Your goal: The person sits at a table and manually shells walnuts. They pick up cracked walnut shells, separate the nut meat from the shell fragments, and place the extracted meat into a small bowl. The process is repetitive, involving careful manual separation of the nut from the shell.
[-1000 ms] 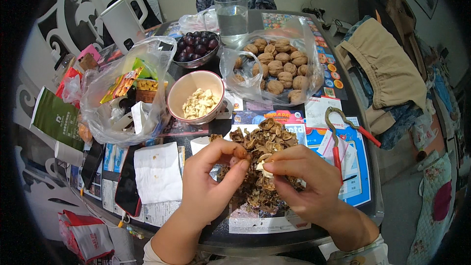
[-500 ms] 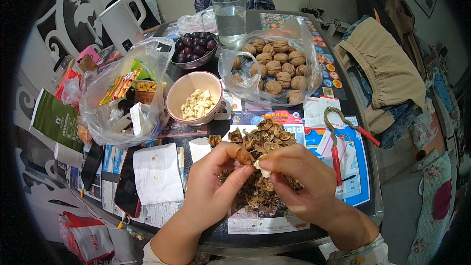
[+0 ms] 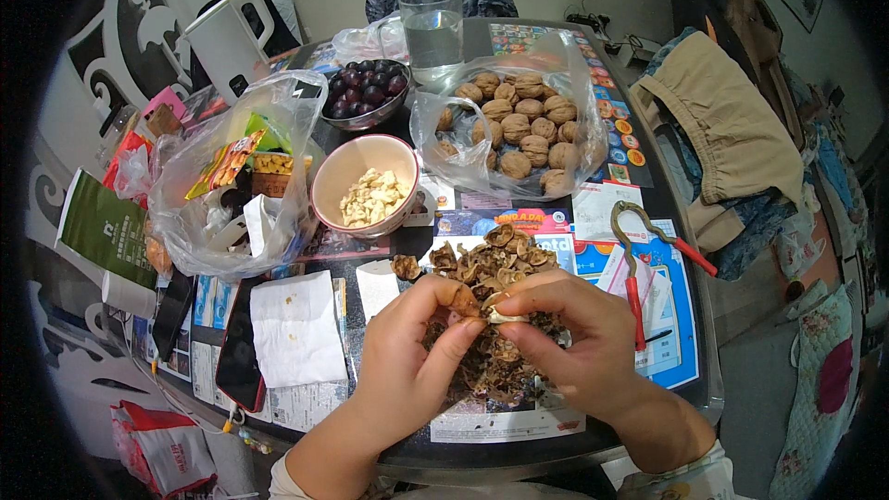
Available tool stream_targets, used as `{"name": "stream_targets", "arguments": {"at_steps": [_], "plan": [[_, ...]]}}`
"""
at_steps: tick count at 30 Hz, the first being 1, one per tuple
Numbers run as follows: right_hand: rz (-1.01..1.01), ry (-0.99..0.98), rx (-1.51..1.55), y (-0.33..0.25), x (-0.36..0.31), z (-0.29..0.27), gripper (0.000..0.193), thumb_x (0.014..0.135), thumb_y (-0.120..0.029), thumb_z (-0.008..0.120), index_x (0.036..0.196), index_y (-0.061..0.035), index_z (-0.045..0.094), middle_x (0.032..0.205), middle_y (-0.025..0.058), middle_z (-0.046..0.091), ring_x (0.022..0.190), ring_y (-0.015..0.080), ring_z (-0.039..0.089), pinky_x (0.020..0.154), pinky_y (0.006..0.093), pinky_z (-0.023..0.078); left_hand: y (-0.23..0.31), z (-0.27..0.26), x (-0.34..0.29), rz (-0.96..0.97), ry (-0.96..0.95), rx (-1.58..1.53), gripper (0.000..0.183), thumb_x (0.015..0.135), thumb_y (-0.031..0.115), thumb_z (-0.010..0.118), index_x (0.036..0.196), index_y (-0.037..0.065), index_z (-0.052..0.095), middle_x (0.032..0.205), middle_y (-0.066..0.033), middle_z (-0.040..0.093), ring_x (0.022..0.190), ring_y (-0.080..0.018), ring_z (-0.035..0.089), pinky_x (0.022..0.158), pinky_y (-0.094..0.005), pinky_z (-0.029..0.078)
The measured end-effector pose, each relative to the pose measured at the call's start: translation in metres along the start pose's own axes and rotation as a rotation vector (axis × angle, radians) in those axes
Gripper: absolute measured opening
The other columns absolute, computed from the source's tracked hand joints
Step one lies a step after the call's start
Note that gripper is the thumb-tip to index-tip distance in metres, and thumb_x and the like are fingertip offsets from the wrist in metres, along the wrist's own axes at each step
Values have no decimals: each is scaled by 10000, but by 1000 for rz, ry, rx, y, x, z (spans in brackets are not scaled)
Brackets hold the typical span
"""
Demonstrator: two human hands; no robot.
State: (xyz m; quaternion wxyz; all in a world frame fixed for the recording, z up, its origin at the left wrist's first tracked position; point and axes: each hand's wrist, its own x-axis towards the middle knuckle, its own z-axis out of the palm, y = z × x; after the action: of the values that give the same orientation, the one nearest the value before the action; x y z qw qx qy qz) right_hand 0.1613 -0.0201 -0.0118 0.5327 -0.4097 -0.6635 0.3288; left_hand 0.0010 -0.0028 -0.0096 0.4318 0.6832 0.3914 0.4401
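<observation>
Above a heap of broken walnut shells, a pale piece of walnut kernel is pinched in the fingers of my right hand. The fingertips of my left hand are closed right beside it and appear to touch it; whether they grip a bit of skin or the kernel itself is hidden. Beyond my left hand stands a cream bowl with a red rim, with peeled kernel pieces inside. Whole walnuts fill an open clear plastic bag farther back.
Red-handled pliers lie on papers to the right. At left are a white napkin, a dark phone and a plastic bag with wrappers. A bowl of dark round fruit and a glass mug of water stand behind.
Both hands stay over the shells. The right fingers have turned slightly and lie flatter round the kernel, so less of it shows, and the left fingertips have shifted a little.
</observation>
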Motion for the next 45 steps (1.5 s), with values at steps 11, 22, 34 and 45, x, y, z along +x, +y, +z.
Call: {"name": "stream_targets", "arguments": {"at_steps": [11, 22, 34, 45], "plan": [[278, -39, 437, -6, -2, 2, 157, 765, -38, 602, 909, 12, 564, 822, 64, 597, 777, 131, 583, 695, 228, 464, -6, -3, 2, -42, 74, -27, 69, 766, 16, 534, 822, 1, 497, 715, -57, 535, 650, -112, 513, 605, -229, 414], [633, -70, 858, 1, 2, -5, 122, 810, -63, 553, 894, 17, 516, 808, 128, 603, 682, 148, 592, 631, 232, 478, 4, -6, 6, 284, 104, 287, 54, 714, -5, 551, 767, -8, 544, 736, -119, 554, 665, -248, 541, 609, -296, 424], [680, -41, 944, 2, 0, -3, 136, 810, -84, 559, 882, 15, 501, 767, 116, 575, 659, 160, 589, 591, 249, 497, 6, -3, 5, 225, 115, 302, 93, 659, 0, 610, 732, 2, 554, 725, -105, 558, 651, -248, 539, 595, -310, 420], [668, -26, 919, 0, -1, 1, 133, 807, -95, 568, 850, 9, 497, 741, 122, 582, 646, 155, 588, 584, 244, 486, 5, -4, 4, 271, 98, 329, 137, 589, 29, 650, 713, 6, 596, 731, -94, 601, 665, -209, 554, 620, -287, 425]]}}
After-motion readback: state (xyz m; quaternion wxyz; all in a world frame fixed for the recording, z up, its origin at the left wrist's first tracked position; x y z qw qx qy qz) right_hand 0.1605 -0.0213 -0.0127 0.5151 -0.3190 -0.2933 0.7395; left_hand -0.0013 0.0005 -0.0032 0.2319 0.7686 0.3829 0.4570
